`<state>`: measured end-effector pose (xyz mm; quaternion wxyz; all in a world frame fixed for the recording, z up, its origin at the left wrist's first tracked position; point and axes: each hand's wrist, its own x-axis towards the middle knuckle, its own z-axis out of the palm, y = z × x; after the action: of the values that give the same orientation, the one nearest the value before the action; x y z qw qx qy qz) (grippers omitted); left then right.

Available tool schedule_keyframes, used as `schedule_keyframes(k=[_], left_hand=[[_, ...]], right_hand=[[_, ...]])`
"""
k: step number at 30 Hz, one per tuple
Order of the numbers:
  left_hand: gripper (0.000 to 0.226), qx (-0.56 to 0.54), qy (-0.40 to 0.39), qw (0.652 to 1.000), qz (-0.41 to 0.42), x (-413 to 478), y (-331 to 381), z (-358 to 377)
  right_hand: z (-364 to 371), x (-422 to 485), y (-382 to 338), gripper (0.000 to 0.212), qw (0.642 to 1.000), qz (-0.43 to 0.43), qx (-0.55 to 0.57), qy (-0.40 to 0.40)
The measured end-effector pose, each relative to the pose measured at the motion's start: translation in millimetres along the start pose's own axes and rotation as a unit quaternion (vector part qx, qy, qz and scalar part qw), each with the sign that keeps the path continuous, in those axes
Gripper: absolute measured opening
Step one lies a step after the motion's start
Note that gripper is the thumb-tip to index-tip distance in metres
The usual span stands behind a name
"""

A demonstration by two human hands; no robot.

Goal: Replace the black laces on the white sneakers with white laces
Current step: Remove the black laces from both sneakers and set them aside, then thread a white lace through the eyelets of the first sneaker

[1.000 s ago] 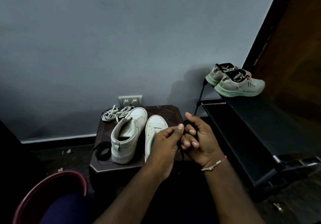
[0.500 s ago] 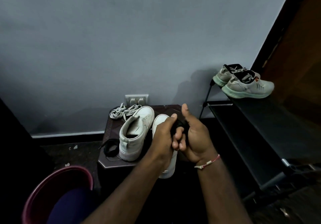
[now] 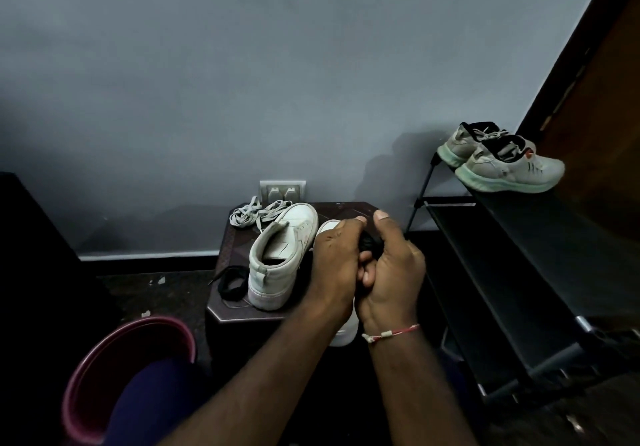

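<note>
1. Two white sneakers on the worktop (image 3: 235, 241), mid-frame: left sneaker (image 3: 282, 255) and right sneaker (image 3: 346, 335), the latter mostly behind the hands.
2. Two black laces: coiled lace (image 3: 232, 283) left of the sneakers; bunched lace (image 3: 370, 243), with left hand (image 3: 337, 255) and right hand (image 3: 394, 265) fingers curled round it.
3. One white laces heap (image 3: 254, 213), at the worktop's upper left.

I am seeing white sneakers (image 3: 282, 255), off-white laces (image 3: 254, 213), a black lace coil (image 3: 232, 284), a black lace bundle (image 3: 369, 241), a maroon bucket (image 3: 104, 359), a blue-grey wall (image 3: 242, 82) and mint-soled grey trainers (image 3: 509, 172).
</note>
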<state>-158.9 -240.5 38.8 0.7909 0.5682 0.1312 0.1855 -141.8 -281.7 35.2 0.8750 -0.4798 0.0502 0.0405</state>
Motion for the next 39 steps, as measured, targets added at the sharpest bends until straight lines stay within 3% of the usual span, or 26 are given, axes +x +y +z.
schedule_keyframes(k=[9,14,16,18,20,23,27,29,33,36,39], left_hand=[[0.038,-0.027,-0.008,0.999,-0.028,2.4,3.6,3.2],[0.023,-0.088,0.034,0.996,-0.007,5.1,-2.9,-5.7],[0.024,-0.093,0.068,0.993,-0.003,6.9,-1.5,-18.5],[0.02,-0.08,0.113,0.99,-0.001,17.9,2.0,-40.6],[0.025,0.055,0.15,0.987,0.012,38.2,4.0,-73.3],[0.039,0.288,0.176,0.94,0.042,64.1,10.3,-117.1],[0.034,0.56,0.148,0.815,-0.028,78.4,3.4,-142.0],[0.032,0.613,0.11,0.779,-0.072,83.4,-4.7,-148.1],[0.031,0.657,0.068,0.744,-0.099,97.8,-10.9,-156.1],[0.045,0.691,0.082,0.714,-0.076,98.5,-9.0,-150.8],[0.049,0.687,0.1,0.719,-0.049,89.7,-12.8,-134.0]], right_hand=[[7.5,-4.6,2.6,0.049,0.996,-0.013,0.07,0.048],[-12.0,26.9,1.1,0.021,0.988,-0.002,0.126,0.09],[-29.7,46.6,0.1,0.02,0.995,-0.019,0.046,0.086],[-44.5,51.9,5.8,0.017,0.99,-0.07,-0.123,0.025],[-54.6,46.2,19.5,0.014,0.935,-0.106,-0.333,-0.058],[-60.8,29.7,40.8,0.042,0.826,-0.103,-0.536,-0.14],[-52.6,20.0,47.4,0.054,0.804,-0.153,-0.556,-0.142],[-48.3,21.1,44.0,0.051,0.792,-0.139,-0.583,-0.112],[-46.7,30.8,42.5,0.041,0.758,-0.115,-0.64,-0.054],[-51.9,40.6,44.0,0.033,0.766,-0.13,-0.629,-0.016],[-56.4,56.3,39.5,0.026,0.788,-0.141,-0.599,0.014]])
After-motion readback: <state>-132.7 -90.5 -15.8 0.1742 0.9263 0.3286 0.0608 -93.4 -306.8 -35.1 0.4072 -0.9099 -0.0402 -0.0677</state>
